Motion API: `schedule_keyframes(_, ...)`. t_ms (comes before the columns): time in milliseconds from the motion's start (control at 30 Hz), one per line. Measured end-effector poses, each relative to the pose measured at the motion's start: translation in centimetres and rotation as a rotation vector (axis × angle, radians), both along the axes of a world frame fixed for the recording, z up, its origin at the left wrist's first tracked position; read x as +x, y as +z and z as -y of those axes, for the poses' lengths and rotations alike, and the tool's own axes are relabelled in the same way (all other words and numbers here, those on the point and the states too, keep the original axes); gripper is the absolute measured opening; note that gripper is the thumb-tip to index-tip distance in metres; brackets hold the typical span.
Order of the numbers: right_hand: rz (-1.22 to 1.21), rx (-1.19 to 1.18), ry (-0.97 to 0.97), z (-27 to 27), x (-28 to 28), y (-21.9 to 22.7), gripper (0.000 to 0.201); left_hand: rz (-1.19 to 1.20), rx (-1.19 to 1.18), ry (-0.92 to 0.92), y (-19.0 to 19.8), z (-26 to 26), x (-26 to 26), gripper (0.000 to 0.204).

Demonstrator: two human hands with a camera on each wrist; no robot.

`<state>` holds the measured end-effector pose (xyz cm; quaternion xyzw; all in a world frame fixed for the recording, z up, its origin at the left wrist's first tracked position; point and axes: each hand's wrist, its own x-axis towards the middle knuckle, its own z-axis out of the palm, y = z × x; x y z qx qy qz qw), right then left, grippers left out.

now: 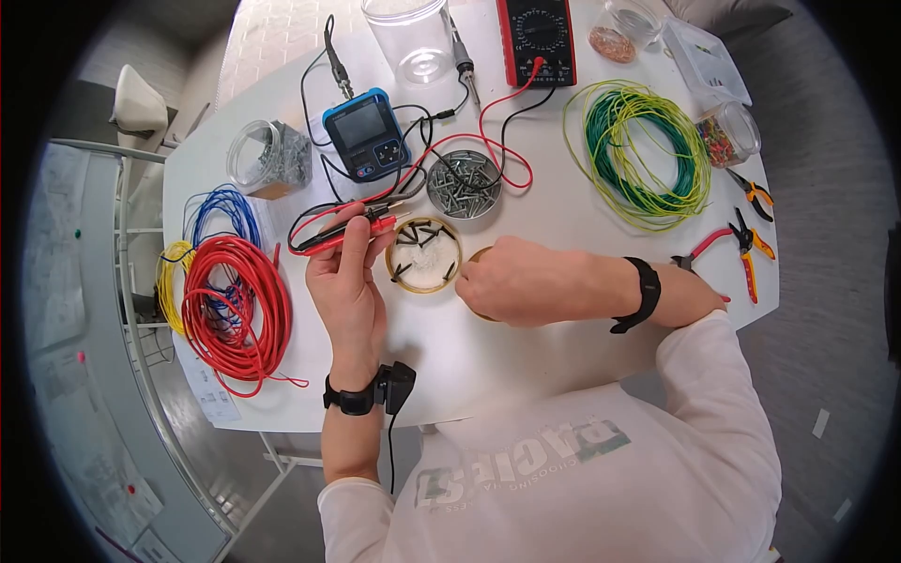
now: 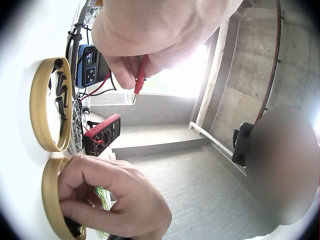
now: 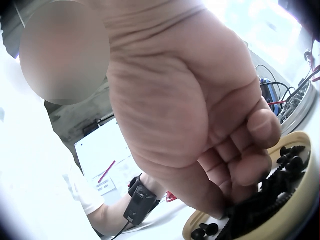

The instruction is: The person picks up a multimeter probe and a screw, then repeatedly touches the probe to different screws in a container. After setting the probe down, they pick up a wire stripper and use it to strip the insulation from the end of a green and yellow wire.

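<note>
The left hand (image 1: pixel 349 281) (image 2: pixel 160 30) grips a red probe (image 1: pixel 324 244) (image 2: pixel 140 82) and a black probe between thumb and fingers, above the table. Below them, a yellow-rimmed shallow dish (image 1: pixel 424 289) (image 2: pixel 36 105) holds several black screws spread around its edge. The right hand (image 1: pixel 540 281) (image 2: pixel 117 192) (image 3: pixel 185 100) reaches down into a second yellow-rimmed dish (image 1: pixel 481 254) (image 2: pixel 50 200) (image 3: pixel 303 200), its fingers bent among a heap of black screws (image 3: pixel 280 185). Its fingertips are partly hidden; whether a screw is pinched cannot be told.
Behind the dishes are a tin of silver screws (image 1: pixel 464 185), a blue tester (image 1: pixel 364 133), a soldering iron (image 1: pixel 465 66) and a red multimeter (image 1: pixel 539 42). Red wire (image 1: pixel 239 314) lies left; green wire (image 1: pixel 648 155) and pliers (image 1: pixel 746 249) lie right. Test leads cross the middle.
</note>
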<state>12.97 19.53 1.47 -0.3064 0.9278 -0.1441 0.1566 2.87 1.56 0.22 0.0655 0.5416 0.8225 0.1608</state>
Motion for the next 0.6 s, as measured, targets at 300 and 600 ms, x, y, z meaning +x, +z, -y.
schedule_keyframes(300,0.202,-0.198,-0.153,-0.6,-1.6,2.3,0.01,-0.007,-0.004,0.001,0.1,0.0,0.0,0.019)
schedule_keyframes(600,0.436,-0.847,-0.495,-3.0,-4.2,2.0,0.017,0.009,0.009,-0.025,0.3,0.0,0.2,0.02)
